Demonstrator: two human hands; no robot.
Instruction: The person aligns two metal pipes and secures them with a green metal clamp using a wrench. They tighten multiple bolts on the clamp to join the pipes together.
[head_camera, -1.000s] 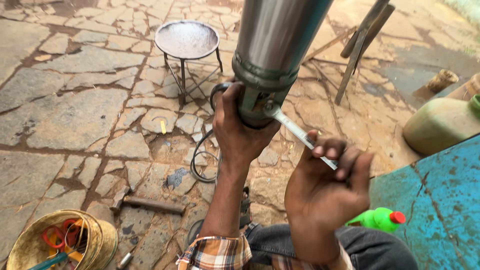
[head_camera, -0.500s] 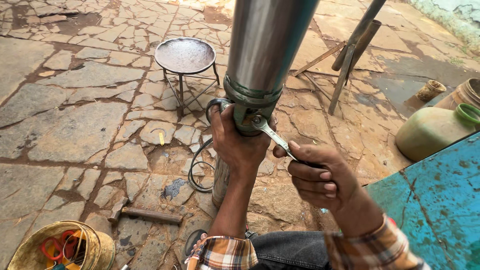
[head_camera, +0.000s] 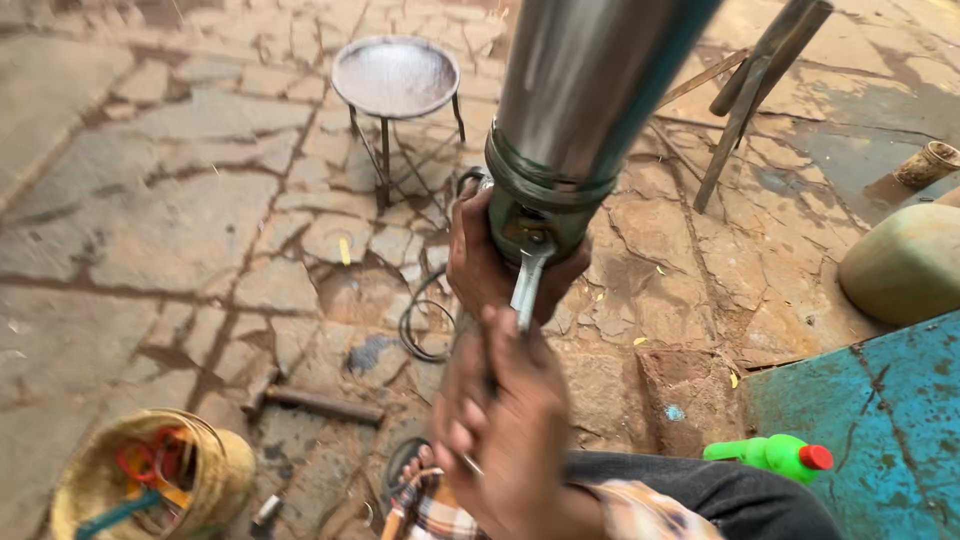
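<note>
Head view: cracked stone floor (head_camera: 150, 230), metal stool (head_camera: 395, 78)

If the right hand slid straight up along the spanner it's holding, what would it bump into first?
Most likely the dark green collar of the big steel cylinder. The right hand points up along the spanner, whose head sits there. The left hand lies beside that line; depth is unclear.
</note>
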